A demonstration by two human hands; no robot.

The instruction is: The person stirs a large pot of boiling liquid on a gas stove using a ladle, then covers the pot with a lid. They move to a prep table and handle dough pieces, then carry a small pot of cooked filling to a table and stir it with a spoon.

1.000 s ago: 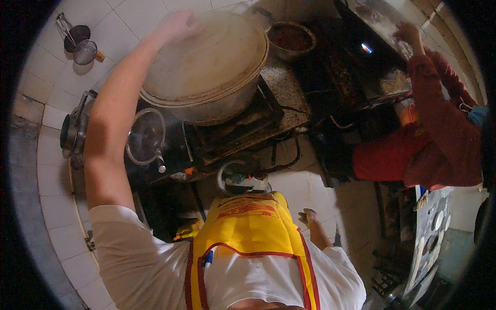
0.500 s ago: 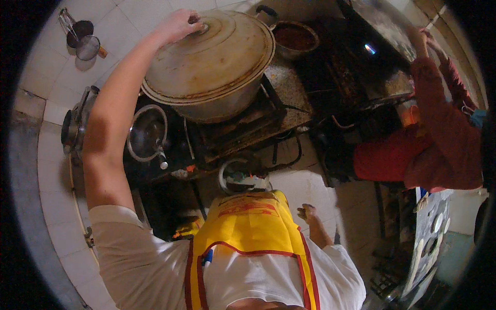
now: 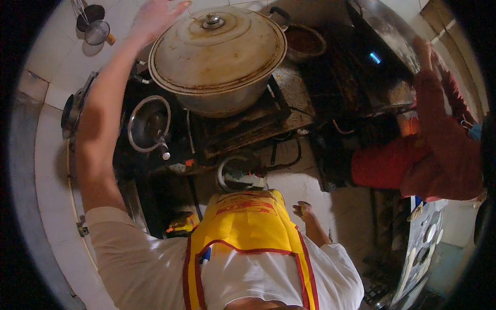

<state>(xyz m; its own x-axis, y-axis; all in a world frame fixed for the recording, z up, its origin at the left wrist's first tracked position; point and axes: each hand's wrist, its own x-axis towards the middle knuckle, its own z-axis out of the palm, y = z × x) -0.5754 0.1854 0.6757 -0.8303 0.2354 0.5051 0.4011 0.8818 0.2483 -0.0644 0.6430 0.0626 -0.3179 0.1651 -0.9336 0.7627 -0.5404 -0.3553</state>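
A large pot [image 3: 217, 103] stands on the stove, its domed, stained lid [image 3: 232, 49] lying over the mouth. My left hand [image 3: 159, 19] is reached out beyond the lid's left edge, somewhat blurred, with its fingers apart and nothing in them. The lid's metal knob [image 3: 212, 21] is free of it. Low at my right side is my right hand [image 3: 306, 211], its fingers loosely bent and apart, holding nothing that I can see.
Left of the pot sits a round, metal-rimmed vessel [image 3: 150, 124] with a short handle. Strainers [image 3: 97, 33] hang on the tiled wall. A smaller pot [image 3: 305, 41] stands at the back. At right, a person in a red sleeve [image 3: 436, 103] reaches toward a large metal sheet or lid [image 3: 387, 31].
My left hand has let go of the lid's knob and moved up and left, away from it. The lid stays on the pot. My right hand has barely moved.
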